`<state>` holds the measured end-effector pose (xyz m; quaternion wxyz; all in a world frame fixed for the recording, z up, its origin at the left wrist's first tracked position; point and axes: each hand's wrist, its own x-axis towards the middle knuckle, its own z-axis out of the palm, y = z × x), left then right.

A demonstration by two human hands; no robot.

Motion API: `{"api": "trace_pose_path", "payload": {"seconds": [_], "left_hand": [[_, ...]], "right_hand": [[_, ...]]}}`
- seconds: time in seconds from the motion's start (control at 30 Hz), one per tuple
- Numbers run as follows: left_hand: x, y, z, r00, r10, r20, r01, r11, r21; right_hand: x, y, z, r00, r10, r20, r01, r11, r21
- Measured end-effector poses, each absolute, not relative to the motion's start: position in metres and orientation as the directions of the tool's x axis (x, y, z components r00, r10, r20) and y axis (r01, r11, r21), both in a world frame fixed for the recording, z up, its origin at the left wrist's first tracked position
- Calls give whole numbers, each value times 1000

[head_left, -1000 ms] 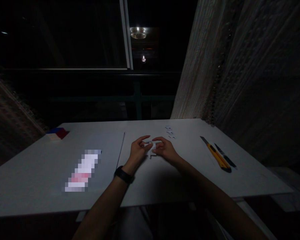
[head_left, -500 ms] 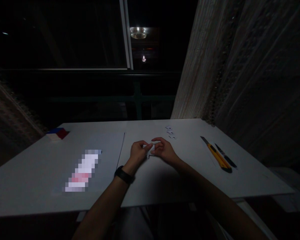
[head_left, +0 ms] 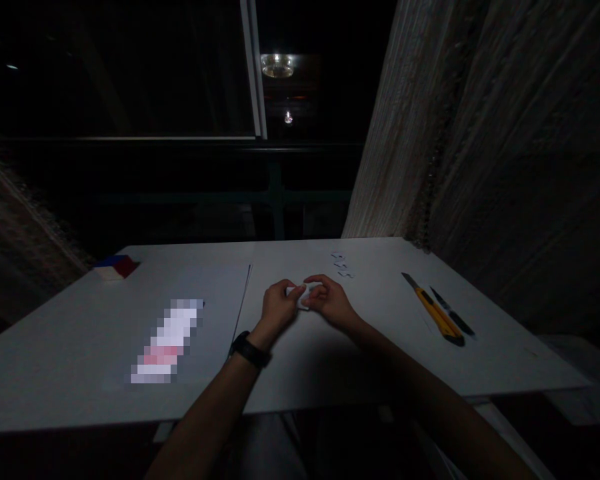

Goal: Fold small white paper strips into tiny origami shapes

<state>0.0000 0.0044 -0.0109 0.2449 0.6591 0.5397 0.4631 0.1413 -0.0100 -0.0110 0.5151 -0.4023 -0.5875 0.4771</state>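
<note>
Both hands meet over the middle of the white table (head_left: 300, 373). Between them is a small piece of white paper (head_left: 304, 298), partly hidden by the fingers. My left hand (head_left: 279, 303) is closed, its thumb pressed on the paper; a black watch is on that wrist. My right hand (head_left: 333, 301) pinches the paper from the other side with bent fingers. Just beyond the right hand lie several small folded paper pieces (head_left: 341, 265) with dark marks, in a slanting row.
A yellow utility knife (head_left: 437, 313) with its blade out and a dark pen-like tool (head_left: 453, 312) lie on the right. Left are white sheets (head_left: 215, 320), a blurred-out lit phone-like shape (head_left: 167, 343) and a cube puzzle (head_left: 115, 267). Curtains (head_left: 380, 133) hang behind.
The paper has turned between my fingers; the flap that hung below it no longer shows. My left hand has shifted slightly, and the right has barely moved.
</note>
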Motion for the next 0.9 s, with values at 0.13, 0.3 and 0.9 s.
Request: {"api": "trace_pose_path", "payload": {"seconds": [0.13, 0.3, 0.9], "left_hand": [[2, 4, -9, -37, 961, 276, 363, -244, 899], [7, -1, -3, 34, 990, 135, 41, -136, 990], [4, -1, 2, 4, 1000, 14, -129, -13, 992]], "right_hand": [[143, -8, -11, -93, 976, 197, -24, 195, -980], [149, -2, -15, -17, 982, 189, -110, 186, -976], [154, 4, -23, -40, 954, 299, 155, 301, -941]]}}
